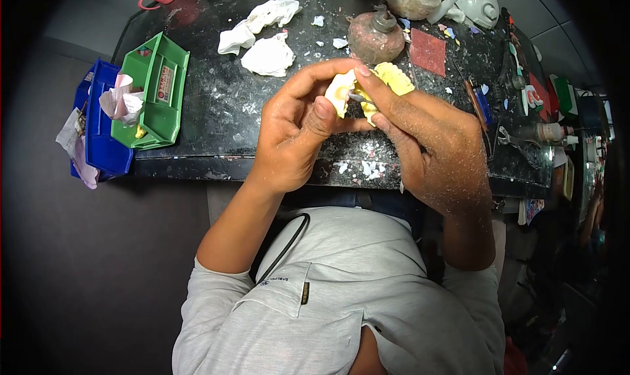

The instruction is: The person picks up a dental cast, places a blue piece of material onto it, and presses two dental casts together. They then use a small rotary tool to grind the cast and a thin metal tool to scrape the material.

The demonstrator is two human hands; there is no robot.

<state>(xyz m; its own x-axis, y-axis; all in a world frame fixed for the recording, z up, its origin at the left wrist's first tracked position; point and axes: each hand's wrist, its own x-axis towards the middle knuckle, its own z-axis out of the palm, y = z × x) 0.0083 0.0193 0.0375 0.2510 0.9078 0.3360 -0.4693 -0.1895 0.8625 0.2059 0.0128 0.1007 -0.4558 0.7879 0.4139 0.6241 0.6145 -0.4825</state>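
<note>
Over the front part of the dark table, both hands meet around a yellow plaster cast [395,79] with a knobbly outline. My left hand [289,135] is closed on its pale left end, thumb in front and fingers curled behind. In my right hand [443,148] is a slim metal carving tool [360,99], its grey tip against the inner side of the cast. White dust covers the right hand's skin. Most of the tool is hidden by the right fingers. White plaster chips [373,169] lie on the table just below the hands.
Green [178,89] and blue [108,153] trays with papers stand at the left edge. Crumpled white cloths [269,54], a dusty round lamp-like jar [376,39] and red sandpaper [428,52] lie beyond the hands. Hand tools and a denture [531,98] are at right.
</note>
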